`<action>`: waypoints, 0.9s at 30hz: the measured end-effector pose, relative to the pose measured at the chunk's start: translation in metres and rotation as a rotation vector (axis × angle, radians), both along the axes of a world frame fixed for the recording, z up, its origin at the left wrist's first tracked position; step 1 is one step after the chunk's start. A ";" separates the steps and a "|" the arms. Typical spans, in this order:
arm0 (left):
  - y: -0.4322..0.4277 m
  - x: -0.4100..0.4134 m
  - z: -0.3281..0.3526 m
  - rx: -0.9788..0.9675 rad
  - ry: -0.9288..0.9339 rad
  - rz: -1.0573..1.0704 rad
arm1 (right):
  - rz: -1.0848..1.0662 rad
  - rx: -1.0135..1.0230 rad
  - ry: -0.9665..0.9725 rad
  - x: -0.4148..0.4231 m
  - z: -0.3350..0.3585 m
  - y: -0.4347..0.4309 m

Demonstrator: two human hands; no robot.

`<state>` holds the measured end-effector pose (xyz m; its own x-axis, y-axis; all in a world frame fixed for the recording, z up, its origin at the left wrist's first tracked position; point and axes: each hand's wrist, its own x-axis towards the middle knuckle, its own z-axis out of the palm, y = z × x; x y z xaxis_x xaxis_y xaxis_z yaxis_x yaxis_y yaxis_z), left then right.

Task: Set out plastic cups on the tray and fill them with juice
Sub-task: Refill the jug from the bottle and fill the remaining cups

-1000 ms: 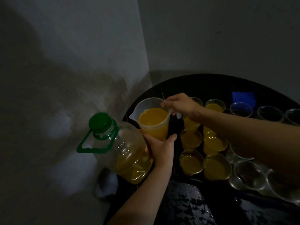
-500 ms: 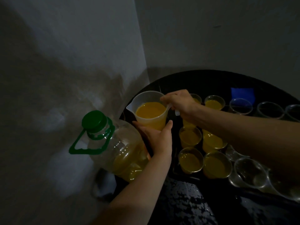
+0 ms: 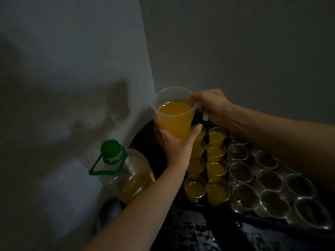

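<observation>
Where two grey walls (image 3: 72, 51) meet in a corner, a dark round table (image 3: 143, 147) sits tight against them; light is dim, detail poor.

Tray (image 3: 213, 207): dark, lies on table, runs from centre to R edge of view, packed w/ cups touching each other.

Bottle (image 3: 126, 171): big, clear plastic, stands just L of table, near L forearm. Green cap (image 3: 111, 148) on, green carry loop hangs to L. Juice only in lower part.

Jug (image 3: 174, 122): translucent plastic, spout toward the corner, held up clear of table, above far L end of tray, roughly level. Orange juice inside, well over half full.

L hand (image 3: 175, 145): under and around jug's lower wall, thumb up the R side, other fingers wrapped round the L side. Firm cupping hold.

R hand (image 3: 212, 107): fingers curled round jug's handle at the rim, closed tight on it; arm comes in from R over the cups.

Full cups (image 3: 217, 191): clear plastic, two rows side by side on L part of tray, all w/ juice. Farthest ones sit below the jug, partly hidden by L hand.

Empty cups (image 3: 272, 201): clear, fill rest of tray to R of full ones; some hidden under R arm.
</observation>
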<state>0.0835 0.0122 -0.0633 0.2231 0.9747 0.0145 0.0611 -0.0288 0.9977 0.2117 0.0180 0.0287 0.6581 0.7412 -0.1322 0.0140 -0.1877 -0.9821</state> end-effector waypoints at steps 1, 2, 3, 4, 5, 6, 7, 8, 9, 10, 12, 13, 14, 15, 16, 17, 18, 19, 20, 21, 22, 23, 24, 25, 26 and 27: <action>-0.004 0.003 0.007 0.025 -0.001 -0.020 | -0.013 0.014 -0.007 0.003 0.010 -0.009; -0.009 0.007 0.014 0.046 0.000 -0.038 | -0.026 0.031 -0.008 0.006 0.019 -0.018; -0.015 0.011 0.020 0.060 0.004 -0.054 | -0.041 0.046 -0.004 0.009 0.027 -0.027; -0.022 0.016 0.027 0.064 0.011 -0.071 | -0.062 0.056 -0.005 0.013 0.035 -0.037; -0.029 0.021 0.032 0.059 0.020 -0.087 | -0.085 0.059 -0.011 0.016 0.040 -0.048; -0.038 0.026 0.037 0.049 0.028 -0.102 | -0.109 0.057 -0.020 0.018 0.045 -0.060; -0.047 0.031 0.040 0.051 0.031 -0.118 | -0.134 0.051 -0.029 0.021 0.050 -0.071; -0.056 0.036 0.041 0.060 0.036 -0.140 | -0.162 0.046 -0.034 0.025 0.052 -0.080; -0.065 0.041 0.041 0.063 0.039 -0.170 | -0.195 0.039 -0.039 0.030 0.053 -0.090; -0.073 0.047 0.041 0.060 0.034 -0.200 | -0.230 0.028 -0.047 0.036 0.054 -0.100; -0.089 0.061 0.036 0.048 0.025 -0.247 | -0.274 -0.002 -0.050 0.048 0.054 -0.121; -0.096 0.067 0.034 0.038 0.026 -0.268 | -0.284 -0.021 -0.048 0.053 0.053 -0.129; -0.104 0.076 0.033 0.022 0.031 -0.290 | -0.294 -0.042 -0.054 0.060 0.052 -0.140; -0.112 0.083 0.031 0.008 0.038 -0.307 | -0.301 -0.064 -0.058 0.066 0.051 -0.151; -0.120 0.090 0.027 -0.005 0.044 -0.324 | -0.310 -0.079 -0.058 0.072 0.049 -0.160; -0.129 0.098 0.024 -0.016 0.046 -0.342 | -0.320 -0.089 -0.059 0.079 0.048 -0.171; -0.137 0.104 0.021 -0.027 0.044 -0.360 | -0.326 -0.099 -0.063 0.086 0.046 -0.180; -0.145 0.109 0.019 -0.037 0.042 -0.378 | -0.329 -0.111 -0.066 0.091 0.044 -0.189; -0.152 0.114 0.017 -0.046 0.041 -0.393 | -0.333 -0.122 -0.070 0.097 0.042 -0.196; -0.157 0.119 0.015 -0.051 0.044 -0.409 | -0.343 -0.130 -0.074 0.102 0.039 -0.203; -0.163 0.124 0.013 -0.062 0.045 -0.426 | -0.357 -0.138 -0.079 0.108 0.037 -0.209; -0.168 0.129 0.013 -0.073 0.043 -0.442 | -0.374 -0.147 -0.083 0.113 0.035 -0.215; -0.173 0.134 0.012 -0.081 0.040 -0.456 | -0.388 -0.156 -0.084 0.117 0.034 -0.220; -0.177 0.138 0.011 -0.087 0.037 -0.466 | -0.393 -0.166 -0.086 0.122 0.033 -0.224; -0.181 0.142 0.009 -0.094 0.037 -0.472 | -0.397 -0.173 -0.085 0.125 0.032 -0.227; -0.184 0.146 0.008 -0.099 0.043 -0.476 | -0.400 -0.179 -0.086 0.129 0.031 -0.230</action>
